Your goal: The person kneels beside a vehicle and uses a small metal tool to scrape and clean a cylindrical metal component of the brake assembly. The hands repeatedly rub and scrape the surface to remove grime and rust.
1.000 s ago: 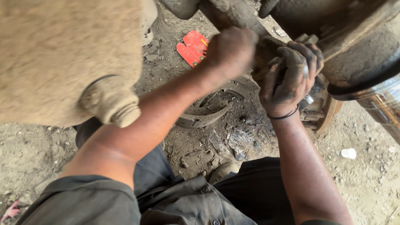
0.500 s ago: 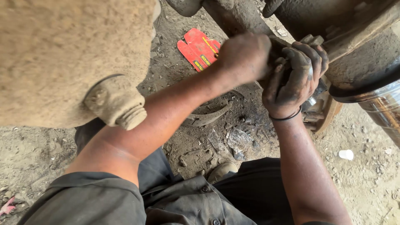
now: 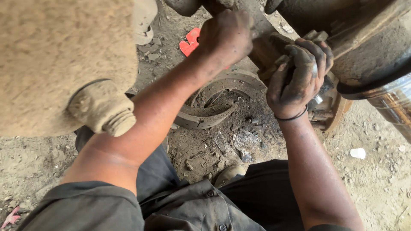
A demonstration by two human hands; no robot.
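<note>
While you crouch over the dirt ground (image 3: 385,188), the biggest thing before you is the dust-caked tan mass (image 3: 55,55) filling the upper left, with a stubby capped fitting (image 3: 105,109) jutting from its lower edge. Across the top right runs the grimy vehicle underside (image 3: 364,47), and a shiny metal cylinder (image 3: 391,102) shows at the right edge. Both your hands meet at the greasy brake assembly (image 3: 274,47) under that chassis. Your left hand (image 3: 227,36) is clenched into a fist against the assembly's upper part — what it grips is hidden, so you cannot tell what it holds. Your right hand (image 3: 299,77), black with grease and wearing a thin band at the wrist, curls tightly around a dark part of the same assembly, fingers (image 3: 314,49) wrapped over its top. On the ground between your forearms lies a curved brake shoe (image 3: 214,107), apart from both hands. Beyond your left hand a red card (image 3: 189,42) lies in the dirt. Near your knees sit scattered scraps — and a small white cap (image 3: 357,152) lies well off to the right.
</note>
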